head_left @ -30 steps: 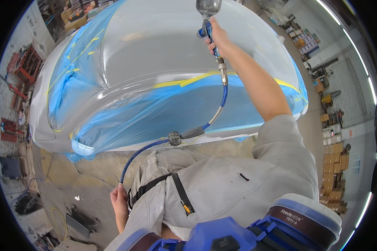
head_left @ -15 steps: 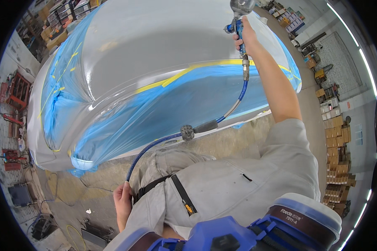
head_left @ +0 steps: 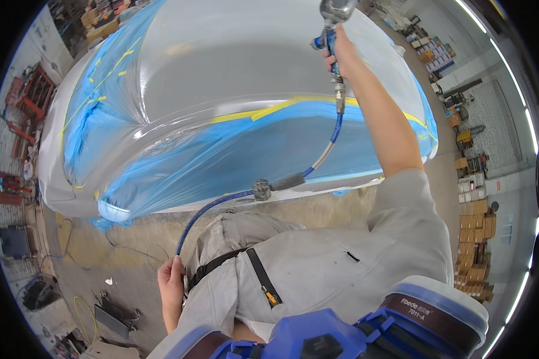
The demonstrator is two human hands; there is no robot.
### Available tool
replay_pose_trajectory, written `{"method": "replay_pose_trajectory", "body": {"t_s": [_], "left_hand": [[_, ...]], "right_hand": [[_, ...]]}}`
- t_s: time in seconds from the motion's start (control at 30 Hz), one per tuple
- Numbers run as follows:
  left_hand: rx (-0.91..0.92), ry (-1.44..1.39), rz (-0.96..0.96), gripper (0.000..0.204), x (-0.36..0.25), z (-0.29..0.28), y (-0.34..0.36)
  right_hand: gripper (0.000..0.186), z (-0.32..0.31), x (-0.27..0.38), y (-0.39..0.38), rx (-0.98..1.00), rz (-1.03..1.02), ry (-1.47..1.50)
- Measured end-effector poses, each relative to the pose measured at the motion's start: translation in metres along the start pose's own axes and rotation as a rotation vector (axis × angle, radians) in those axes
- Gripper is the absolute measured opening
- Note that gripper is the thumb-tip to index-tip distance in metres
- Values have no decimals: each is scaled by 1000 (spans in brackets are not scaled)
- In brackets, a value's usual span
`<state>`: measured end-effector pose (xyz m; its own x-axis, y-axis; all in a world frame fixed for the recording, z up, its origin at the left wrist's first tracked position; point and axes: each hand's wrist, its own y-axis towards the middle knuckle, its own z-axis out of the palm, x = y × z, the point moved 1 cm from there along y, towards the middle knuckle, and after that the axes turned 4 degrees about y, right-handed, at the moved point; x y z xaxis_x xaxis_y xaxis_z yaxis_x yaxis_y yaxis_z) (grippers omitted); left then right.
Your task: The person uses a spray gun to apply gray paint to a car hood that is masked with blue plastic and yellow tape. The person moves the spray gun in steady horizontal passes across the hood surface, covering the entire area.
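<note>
At the top of the view my right hand [head_left: 342, 52] grips a blue spray gun [head_left: 328, 45] with a cup on top, held over the car's grey panel [head_left: 239, 66]. A blue air hose [head_left: 207, 206] runs down from the gun's metal coupling, passing through a round dark fitting [head_left: 262, 189]. Low on the left, beside my waist, my left hand [head_left: 171, 277] is closed on that hose. Blue masking film [head_left: 269, 140], edged with yellow tape [head_left: 239, 115], covers the car's near side and left part.
Red metal racks [head_left: 37, 93] stand by the left wall. Stacked cardboard boxes [head_left: 476, 230] line the right wall. On the floor lie a dark flat panel [head_left: 112, 317] and a thin dark cable [head_left: 126, 246]. A blue respirator [head_left: 317, 335] shows at the lower edge.
The spray gun and my right hand have shifted slightly left relative to the car. My left hand still holds the hose, and the whole view has turned a little.
</note>
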<state>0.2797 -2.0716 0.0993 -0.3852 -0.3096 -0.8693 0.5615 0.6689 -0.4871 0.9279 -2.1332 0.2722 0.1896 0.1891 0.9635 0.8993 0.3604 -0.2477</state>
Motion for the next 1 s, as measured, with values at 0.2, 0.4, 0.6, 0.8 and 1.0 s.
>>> {"method": "replay_pose_trajectory", "body": {"t_s": [0.2,0.4,0.6,0.8,1.0], "left_hand": [[-261,-91,11,42,30,-26,-33],[-479,-193,7,45,62,-28,-67],[-643,-310,-45,45,96,-12,-98],[-734,-395,-29,44,112,5,-114],[-729,-392,-25,45,115,10,-118]], "right_hand": [[62,116,5,-13,227,45,35],[61,223,4,-38,444,89,26],[65,319,-6,-66,557,67,-90],[71,388,-25,-84,687,40,-145],[72,409,-38,-84,671,11,-242]]}}
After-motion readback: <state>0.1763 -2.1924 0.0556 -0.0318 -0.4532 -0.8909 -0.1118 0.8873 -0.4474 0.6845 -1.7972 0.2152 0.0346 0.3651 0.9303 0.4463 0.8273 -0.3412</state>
